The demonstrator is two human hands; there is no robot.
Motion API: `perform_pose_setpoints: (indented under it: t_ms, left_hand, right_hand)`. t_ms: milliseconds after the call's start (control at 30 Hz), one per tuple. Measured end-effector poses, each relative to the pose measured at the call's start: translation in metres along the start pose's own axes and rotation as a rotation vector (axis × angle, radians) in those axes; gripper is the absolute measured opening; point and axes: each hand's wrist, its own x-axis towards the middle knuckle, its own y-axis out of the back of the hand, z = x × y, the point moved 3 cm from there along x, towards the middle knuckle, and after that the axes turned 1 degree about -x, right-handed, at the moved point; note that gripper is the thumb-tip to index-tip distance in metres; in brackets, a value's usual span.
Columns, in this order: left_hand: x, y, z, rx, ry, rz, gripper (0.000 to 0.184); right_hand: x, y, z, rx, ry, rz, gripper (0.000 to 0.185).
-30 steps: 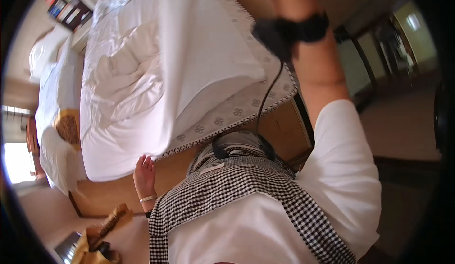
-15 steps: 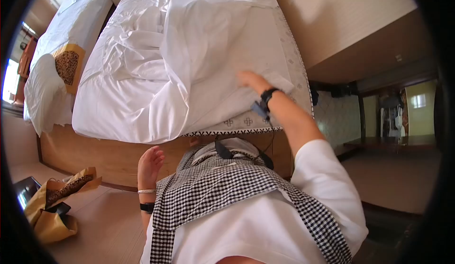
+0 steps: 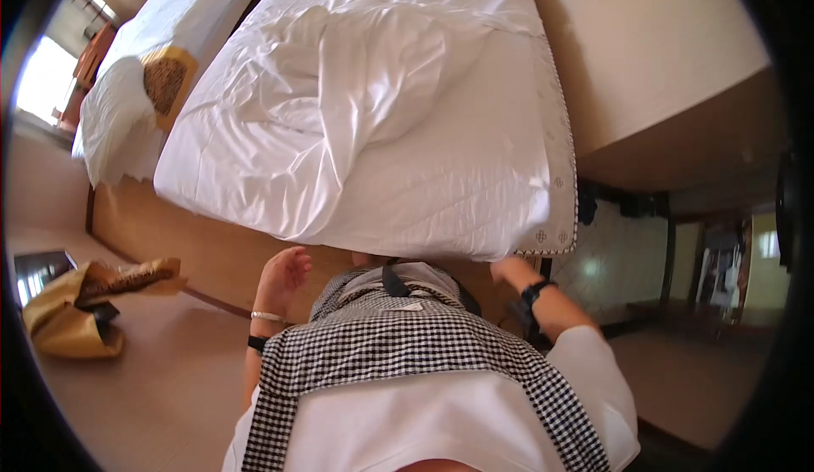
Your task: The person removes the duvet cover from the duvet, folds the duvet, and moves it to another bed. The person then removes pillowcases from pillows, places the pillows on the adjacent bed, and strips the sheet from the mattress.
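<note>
A white bed sheet (image 3: 424, 192) lies over the mattress, smooth toward the near right and bunched in folds at the middle and left. My right hand (image 3: 511, 270) is at the bed's near right corner, its fingers closed on the lower edge of the sheet. Past that edge shows a strip of the patterned mattress (image 3: 559, 209) with a black-and-white border. My left hand (image 3: 284, 277) hangs just in front of the bed's near side, holding nothing, its fingers loosely bent and apart.
A second bed (image 3: 191, 14) at the upper left bears a white bundle (image 3: 119, 120) and a yellow-brown patterned piece (image 3: 165, 82). On the floor to the left lies a crumpled yellow-brown bag (image 3: 76, 319). A wooden base (image 3: 203, 243) runs under the bed; a pale wall (image 3: 653, 48) rises on the right.
My right hand has come down from the top of the bed to its near right corner. The sheet now covers the near border it left bare. My left hand has shifted slightly.
</note>
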Motion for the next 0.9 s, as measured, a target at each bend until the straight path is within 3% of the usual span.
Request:
perform_pose_setpoints:
  t_ms: [200, 233, 300, 467, 533, 567, 667, 700, 767, 833, 867, 900]
  left_hand:
    - [-0.004, -0.003, 0.002, -0.004, 0.013, -0.003, 0.024]
    - [-0.001, -0.006, 0.006, -0.008, 0.037, -0.010, 0.024]
    - [0.009, -0.009, 0.011, -0.004, 0.063, -0.064, 0.025]
    - [0.030, 0.016, 0.044, 0.048, 0.033, -0.204, 0.029]
    - [0.025, 0.015, 0.066, 0.098, 0.050, -0.365, 0.033]
    - [0.024, 0.022, 0.077, 0.099, 0.050, -0.387, 0.034]
    - [0.042, 0.070, 0.105, 0.100, 0.102, -0.483, 0.045]
    - [0.051, 0.084, 0.112, 0.092, 0.133, -0.527, 0.050]
    - [0.057, 0.106, 0.134, -0.157, 0.186, -0.570, 0.065]
    - [0.072, 0.129, 0.152, -0.388, 0.165, -0.678, 0.089]
    - [0.082, 0.140, 0.165, -0.544, 0.119, -0.672, 0.089]
    - [0.094, 0.149, 0.182, -0.703, 0.071, -0.664, 0.090]
  right_hand:
    - [-0.009, 0.010, -0.043, 0.669, 0.203, -0.121, 0.024]
    - [0.001, 0.032, -0.057, 0.876, 0.274, 0.052, 0.026]
    - [0.004, 0.089, -0.102, 0.966, 0.334, 0.250, 0.028]
    - [0.032, 0.166, -0.233, 1.436, 0.522, -0.129, 0.049]
    - [0.042, 0.181, -0.309, 1.521, 0.556, -0.283, 0.064]
    - [0.055, 0.189, -0.344, 1.576, 0.517, -0.378, 0.056]
    - [0.097, 0.223, -0.447, 1.569, 0.670, -0.409, 0.042]
    - [0.072, 0.247, -0.480, 1.597, 0.728, -0.400, 0.038]
    - [-0.011, 0.309, -0.545, 1.665, 0.830, -0.387, 0.031]
    - [-0.043, 0.353, -0.555, 1.743, 1.030, -0.497, 0.032]
    - [-0.077, 0.373, -0.549, 1.767, 1.132, -0.378, 0.032]
    - [-0.084, 0.389, -0.537, 1.829, 1.096, -0.334, 0.032]
